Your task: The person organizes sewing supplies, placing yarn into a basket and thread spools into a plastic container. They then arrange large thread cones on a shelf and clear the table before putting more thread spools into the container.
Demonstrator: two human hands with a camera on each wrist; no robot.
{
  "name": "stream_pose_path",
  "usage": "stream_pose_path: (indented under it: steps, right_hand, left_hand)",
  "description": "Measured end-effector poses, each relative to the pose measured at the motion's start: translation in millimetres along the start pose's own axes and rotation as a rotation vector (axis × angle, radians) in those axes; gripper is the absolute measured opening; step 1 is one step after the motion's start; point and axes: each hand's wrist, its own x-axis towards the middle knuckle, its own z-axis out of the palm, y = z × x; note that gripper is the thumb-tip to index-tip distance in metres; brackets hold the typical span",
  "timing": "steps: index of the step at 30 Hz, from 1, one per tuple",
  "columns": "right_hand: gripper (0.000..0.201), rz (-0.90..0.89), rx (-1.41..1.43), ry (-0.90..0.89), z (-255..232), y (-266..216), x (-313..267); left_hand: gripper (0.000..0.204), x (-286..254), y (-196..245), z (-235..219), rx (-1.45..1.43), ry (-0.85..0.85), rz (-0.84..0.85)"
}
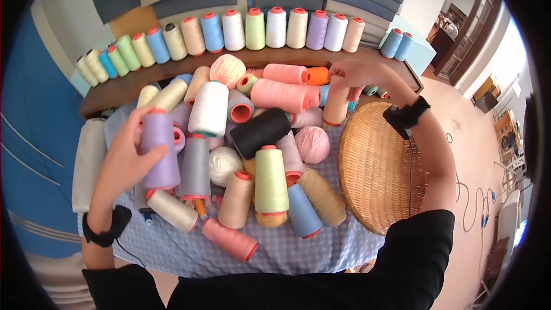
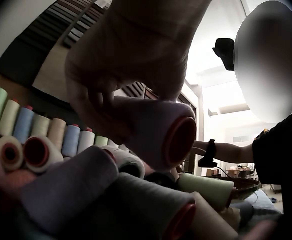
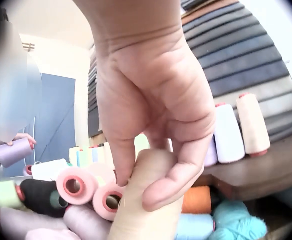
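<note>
My left hand (image 1: pixel 129 155) grips a purple thread cone (image 1: pixel 157 152), thumb on the near side and fingers on the far side. The cone stands nearly upright over the left of the heap; its red base (image 2: pixel 180 142) faces the left wrist camera. At the heap's back right, my right hand (image 1: pixel 359 77) pinches a peach thread cone (image 1: pixel 336 103) by its upper part, between thumb and fingers (image 3: pixel 171 187). Near the right hand lie pink cones (image 1: pixel 281 95), an orange cone (image 1: pixel 317 76) and turquoise yarn (image 3: pixel 236 222). A grey cone (image 1: pixel 195 166) is beside the left hand's cone.
A row of upright cones (image 1: pixel 232 31) lines the brown shelf (image 1: pixel 258 57) behind the heap. To the right, a wicker basket (image 1: pixel 376 166) leans at the table's side. Black (image 1: pixel 261 134), lime (image 1: pixel 271 181) and blue cones (image 1: pixel 303 209) lie on the checkered cloth (image 1: pixel 189 255).
</note>
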Motion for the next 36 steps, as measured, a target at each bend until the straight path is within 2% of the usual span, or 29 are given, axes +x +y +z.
stream_pose_path:
  steps: [2, 4, 5, 7, 8, 9, 11, 13, 14, 16, 18, 19, 22, 24, 25, 26, 27, 28, 30, 32, 33, 34, 36]
  right_hand:
    - [0.047, 0.040, 0.056, 0.027, 1.8, 6.4, 7.6]
    - [0.034, 0.044, 0.012, 0.045, 0.0, 12.3, 9.5]
    - [0.034, 0.048, 0.019, 0.056, -8.4, 16.9, 10.1]
    - [0.028, 0.109, -0.002, 0.091, -41.1, 30.1, 16.8]
    - [0.027, 0.159, -0.074, 0.305, -59.2, 41.7, 21.2]
    - [0.026, 0.208, -0.148, 0.520, -78.6, 59.4, 25.4]
    - [0.034, 0.154, -0.525, 1.050, -110.7, 118.9, 38.3]
    - [0.045, 0.357, -0.431, 1.141, -133.1, 143.0, 35.6]
    - [0.045, 0.349, -0.436, 1.150, -142.4, 162.9, 37.9]
    - [0.065, 0.379, -0.505, 1.266, -159.7, 199.9, 47.7]
    - [0.078, 0.376, -0.385, 1.182, -158.5, 209.4, 45.5]
    - [0.090, 0.427, -0.418, 1.062, -161.7, 212.2, 47.9]
    - [0.083, 0.322, -0.434, 0.901, -171.7, 230.7, 56.7]
    - [0.076, 0.200, -0.365, 1.040, -169.9, 239.5, 62.2]
    - [0.065, 0.099, -0.501, 1.094, -172.4, 252.6, 66.2]
    - [0.060, 0.142, -0.700, 1.076, -174.3, 257.5, 71.1]
    - [0.060, 0.084, -0.810, 1.117, -176.1, 264.5, 70.9]
    - [0.058, 0.097, -0.859, 1.024, -175.3, 260.8, 67.0]
    - [0.053, 0.011, -0.953, 1.040, -184.7, 275.6, 68.2]
    - [0.052, -0.071, -0.914, 1.046, -171.1, 257.1, 62.5]
    - [0.051, -0.112, -0.869, 1.059, -166.0, 247.8, 51.8]
    - [0.050, -0.151, -0.830, 1.071, -163.0, 236.6, 38.3]
    - [0.049, -0.045, -0.781, 1.029, -154.3, 220.9, 28.7]
  left_hand:
    - [0.054, -8.8, -3.9, 1.0, 0.025, 0.043, 0.032]
    - [0.051, -19.9, -3.0, 4.9, 0.275, 0.156, -0.171]
    - [0.051, -21.4, -2.0, 6.2, 0.278, 0.151, -0.158]
    - [0.048, -24.1, -0.5, 7.9, 0.399, 0.111, -0.272]
    - [0.048, -25.7, -3.9, 9.2, 0.402, 0.114, -0.266]
    - [0.048, -26.5, -9.6, 11.1, 0.446, 0.162, -0.193]
    - [0.048, -29.0, -14.0, 15.1, 0.487, 0.216, -0.116]
    - [0.050, -29.6, -15.5, 21.0, 0.642, 0.318, 0.024]
    - [0.050, -29.3, -15.6, 21.9, 0.638, 0.330, 0.026]
    - [0.053, -29.8, -16.7, 22.6, 0.622, 0.285, -0.047]
    - [0.052, -28.9, -26.4, 20.1, 0.613, 0.315, -0.032]
    - [0.051, -30.1, -30.8, 19.5, 0.619, 0.333, -0.022]
    - [0.048, -33.2, -32.2, 16.5, 0.634, 0.360, -0.014]
    - [0.046, -34.8, -29.3, 13.7, 0.630, 0.364, -0.063]
    - [0.045, -35.7, -28.7, 12.7, 0.629, 0.362, -0.063]
    - [0.044, -40.4, -28.1, 10.5, 0.631, 0.360, -0.067]
    - [0.044, -44.9, -26.4, 8.2, 0.640, 0.369, -0.122]
    - [0.042, -47.1, -24.7, 6.8, 0.601, 0.359, -0.124]
    - [0.040, -53.6, -24.6, 3.0, 0.552, 0.375, -0.151]
    - [0.038, -59.3, -26.9, -0.8, 0.509, 0.214, -0.236]
    - [0.038, -61.7, -38.1, -1.4, 0.528, 0.222, -0.141]
    - [0.038, -61.9, -42.6, -2.3, 0.509, 0.239, -0.140]
    - [0.038, -64.2, -49.6, -5.1, 0.441, 0.208, -0.116]
